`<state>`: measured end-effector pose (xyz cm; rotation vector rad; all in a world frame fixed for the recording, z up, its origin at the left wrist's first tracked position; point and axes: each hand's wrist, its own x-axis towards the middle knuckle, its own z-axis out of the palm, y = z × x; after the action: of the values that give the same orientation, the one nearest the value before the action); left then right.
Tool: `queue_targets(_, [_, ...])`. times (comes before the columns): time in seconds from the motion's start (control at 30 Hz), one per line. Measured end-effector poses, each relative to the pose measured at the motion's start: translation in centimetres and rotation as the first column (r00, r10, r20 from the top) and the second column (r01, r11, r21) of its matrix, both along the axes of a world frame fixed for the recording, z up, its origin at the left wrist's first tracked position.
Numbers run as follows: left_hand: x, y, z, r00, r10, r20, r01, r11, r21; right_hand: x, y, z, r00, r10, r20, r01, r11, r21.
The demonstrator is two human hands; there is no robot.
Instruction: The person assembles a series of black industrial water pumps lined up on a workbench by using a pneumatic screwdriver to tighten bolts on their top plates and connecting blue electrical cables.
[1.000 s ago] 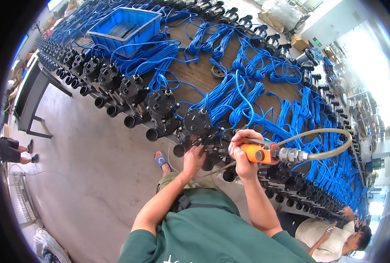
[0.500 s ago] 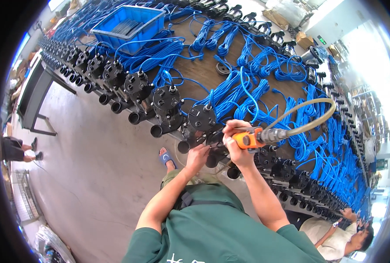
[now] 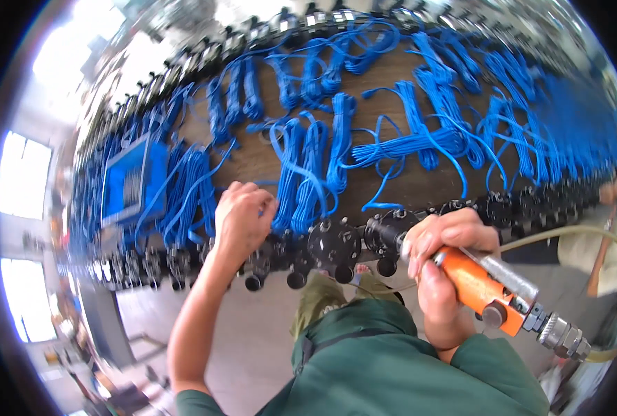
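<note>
My right hand is wrapped round an orange air screwdriver. The tool lies slanted, its dark nose pointing left over the row of black pumps and its hose fitting low on the right. My left hand is off to the left, above the table edge beside bundles of blue cable. Its fingers are curled together, and whatever is in them, if anything, is too small to make out. Below and between the two hands stand several round pump tops with black outlet openings.
A blue crate stands on the table at the left. More coiled blue cables cover the brown tabletop, and another row of pumps lines its far edge. A pale hose curves at the right, near another person's arm.
The view has swung round. My left hand has left the screwdriver's tip and moved left toward the cables. My right hand has drawn the screwdriver back from the pump, its nose still pointing left.
</note>
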<state>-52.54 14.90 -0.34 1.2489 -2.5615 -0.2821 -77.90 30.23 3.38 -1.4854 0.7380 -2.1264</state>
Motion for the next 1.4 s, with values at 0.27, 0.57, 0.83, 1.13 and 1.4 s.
queue_targets(0.27, [-8.9, -8.7, -15.9, 0.318, -0.942, -0.110, 0.872, 0.245, 0.424, 1.2, 1.3, -4.0, 0.897, -0.430, 0.101, 0.396, 0.885, 0.244])
queue_targets(0.57, [-13.5, -9.1, -23.0, 0.023, -0.937, -0.349, 0.941, -0.098, 0.325, 5.6, -1.5, -6.2, 0.796, -0.593, 0.124, 0.505, 0.762, 0.406])
queue_targets(0.83, [-12.6, -10.2, -24.9, -0.027, -0.916, -0.399, 0.940, -0.160, 0.303, 7.7, -6.9, -8.1, 0.876, -0.479, -0.047, 0.424, 0.721, 0.548])
queue_targets(1.13, [-12.5, -9.8, -25.4, 0.026, -0.918, -0.396, 0.924, -0.128, 0.360, 8.8, -8.1, -9.9, 0.887, -0.388, -0.249, 0.458, 0.673, 0.581])
queue_targets(1.4, [-10.2, -10.0, -25.4, 0.125, -0.911, -0.393, 0.981, 0.054, 0.187, 8.6, -7.7, -11.2, 0.909, -0.388, -0.153, 0.414, 0.801, 0.432])
